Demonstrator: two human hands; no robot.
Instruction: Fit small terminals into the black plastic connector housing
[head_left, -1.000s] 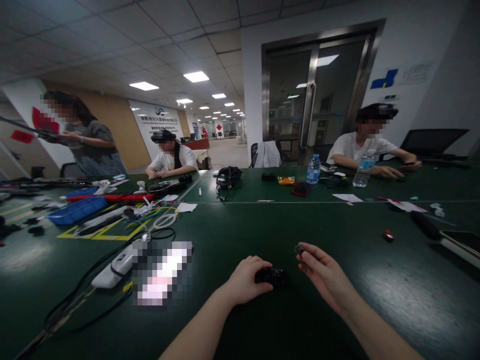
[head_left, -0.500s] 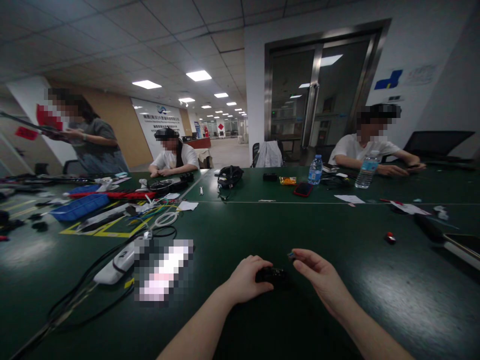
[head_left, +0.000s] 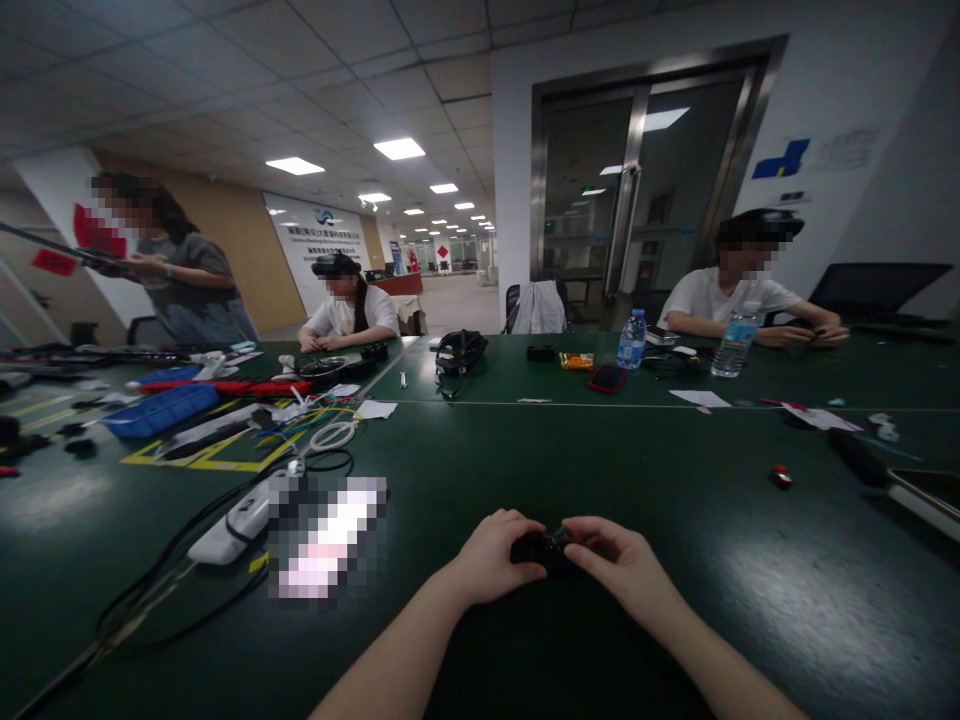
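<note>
My left hand (head_left: 487,560) is closed around a small glossy black object (head_left: 535,549), thumb on the near side and fingers on the far side, low over the green table (head_left: 420,470). What kind of object it is I cannot make out. My right hand (head_left: 626,565) pinches a tiny piece with a bluish glint (head_left: 560,534) between thumb and forefinger. The piece is at the right end of the black object; whether it touches or sits inside is hidden by the fingertips.
A white power strip (head_left: 236,525) with black cables and a pixelated bright screen (head_left: 337,540) lie left. Behind them is a blue tray (head_left: 161,412). A small red-and-black item (head_left: 780,476) lies right. Two bottles (head_left: 632,340) stand farther back, near a seated person (head_left: 727,295).
My right hand has moved left with the tiny piece, from a gap beside the black object to its right end. My left hand has stayed in place around the black object.
</note>
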